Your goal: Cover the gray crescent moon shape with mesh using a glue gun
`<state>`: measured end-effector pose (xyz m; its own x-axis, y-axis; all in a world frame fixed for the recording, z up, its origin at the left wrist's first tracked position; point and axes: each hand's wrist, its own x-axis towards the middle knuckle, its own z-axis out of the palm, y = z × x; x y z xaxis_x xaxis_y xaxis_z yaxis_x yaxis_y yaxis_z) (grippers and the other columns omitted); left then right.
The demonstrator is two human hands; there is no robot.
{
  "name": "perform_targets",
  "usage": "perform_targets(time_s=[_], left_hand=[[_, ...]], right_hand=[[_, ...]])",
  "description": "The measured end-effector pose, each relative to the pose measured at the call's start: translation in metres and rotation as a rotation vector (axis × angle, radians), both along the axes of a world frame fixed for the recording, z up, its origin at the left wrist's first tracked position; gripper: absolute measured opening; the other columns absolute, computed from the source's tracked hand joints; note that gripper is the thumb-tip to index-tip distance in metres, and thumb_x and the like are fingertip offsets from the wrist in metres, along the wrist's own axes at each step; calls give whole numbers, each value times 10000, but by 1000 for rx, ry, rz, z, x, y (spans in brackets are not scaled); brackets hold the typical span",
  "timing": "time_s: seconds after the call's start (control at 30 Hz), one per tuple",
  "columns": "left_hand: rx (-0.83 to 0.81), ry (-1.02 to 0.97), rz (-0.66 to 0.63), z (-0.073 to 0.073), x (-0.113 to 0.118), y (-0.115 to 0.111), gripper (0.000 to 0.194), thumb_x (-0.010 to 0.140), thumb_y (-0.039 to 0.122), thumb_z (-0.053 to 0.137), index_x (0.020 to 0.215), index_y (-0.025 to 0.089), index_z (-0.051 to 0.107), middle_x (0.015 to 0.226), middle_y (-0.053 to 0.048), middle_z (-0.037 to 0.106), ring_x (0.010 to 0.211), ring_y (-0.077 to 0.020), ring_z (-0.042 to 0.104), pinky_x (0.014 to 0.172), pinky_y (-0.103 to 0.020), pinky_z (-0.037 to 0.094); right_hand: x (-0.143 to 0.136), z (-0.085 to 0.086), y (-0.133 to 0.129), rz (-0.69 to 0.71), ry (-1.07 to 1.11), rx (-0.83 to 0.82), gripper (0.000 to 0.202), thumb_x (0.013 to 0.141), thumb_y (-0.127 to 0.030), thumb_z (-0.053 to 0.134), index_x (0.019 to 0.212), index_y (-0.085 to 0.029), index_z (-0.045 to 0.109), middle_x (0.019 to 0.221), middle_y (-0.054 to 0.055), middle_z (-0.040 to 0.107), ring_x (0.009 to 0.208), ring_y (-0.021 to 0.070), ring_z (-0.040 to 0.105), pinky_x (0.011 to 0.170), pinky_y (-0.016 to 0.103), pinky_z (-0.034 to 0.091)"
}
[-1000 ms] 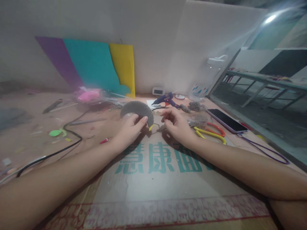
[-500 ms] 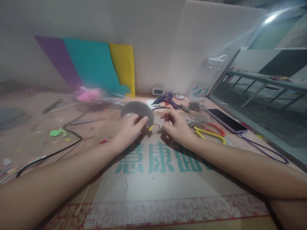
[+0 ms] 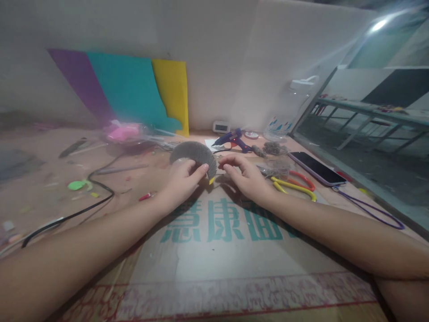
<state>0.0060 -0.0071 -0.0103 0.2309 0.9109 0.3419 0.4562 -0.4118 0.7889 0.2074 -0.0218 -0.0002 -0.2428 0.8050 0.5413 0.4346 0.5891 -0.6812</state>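
My left hand (image 3: 186, 180) is closed on a grey, finely ribbed rounded piece (image 3: 191, 152); its exact kind cannot be made out. A small yellow tip (image 3: 212, 180) pokes out at the lower right of this piece, just past my thumb. My right hand (image 3: 244, 177) is close to the piece's right edge, fingers bent and loosely apart, with nothing visible in them. A thin dark strand (image 3: 220, 175) runs from the piece toward my right hand, partly hidden there. Both hands are above a cardboard sheet (image 3: 214, 264) with green printed characters.
Behind my hands lie a blue glue gun (image 3: 234, 139) and a small white digital clock (image 3: 221, 127). Scissors with red and yellow handles (image 3: 295, 188), a phone (image 3: 317, 167) and a clear bottle (image 3: 284, 112) are at right. A black cable (image 3: 100, 184) crosses the left side.
My right hand has moved left, closer to the grey piece, and its fingers have straightened somewhat. The piece has shifted very slightly right in my left hand, which keeps its hold.
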Motion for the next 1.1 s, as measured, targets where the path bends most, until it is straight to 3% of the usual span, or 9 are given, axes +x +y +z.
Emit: perform_targets(time_s=[0.13, 0.27, 0.47, 0.6, 0.77, 1.1], left_hand=[[3, 26, 3, 1, 0, -1, 411, 892, 536, 481, 682, 198, 583, 682, -34, 635, 671, -185, 590, 597, -295, 421], [22, 83, 18, 4, 1, -4, 413, 890, 526, 483, 656, 198, 577, 637, -21, 595, 636, -179, 549, 585, -303, 378], [105, 207, 17, 12, 3, -8, 428, 891, 492, 473, 598, 199, 582, 606, -23, 558, 658, -190, 526, 634, -324, 360], [94, 207, 5, 12, 3, -8, 433, 898, 489, 469, 600, 200, 588, 603, -23, 564, 648, -187, 524, 616, -317, 362], [106, 188, 9, 10, 1, -6, 436, 909, 493, 468, 611, 203, 599, 599, -19, 567, 641, -185, 528, 606, -315, 355], [109, 182, 23, 8, 1, -5, 428, 900, 499, 476, 613, 202, 590, 605, -17, 566, 644, -182, 533, 608, -308, 368]], right_hand=[[-1, 3, 0, 37, -74, -8, 175, 936, -286, 513, 925, -183, 654, 985, 65, 700, 979, 191, 630, 912, 362, 460], [-1, 3, 1, 96, -90, -14, 173, 927, -285, 539, 862, -181, 661, 947, 60, 697, 934, 188, 632, 890, 357, 461], [-1, 1, 2, 78, -98, 21, 118, 883, -269, 606, 797, -199, 647, 882, 27, 684, 872, 170, 626, 842, 323, 461], [-1, 2, 2, 87, -104, 11, 152, 884, -269, 599, 751, -202, 628, 825, 10, 670, 812, 159, 615, 797, 304, 462], [-1, 4, 0, 106, -99, -14, 271, 958, -306, 464, 768, -188, 619, 822, 30, 656, 802, 163, 607, 758, 300, 457], [-2, 4, -2, 30, -38, -90, 163, 897, -298, 544, 793, -193, 613, 828, 15, 671, 806, 165, 618, 775, 308, 471]])
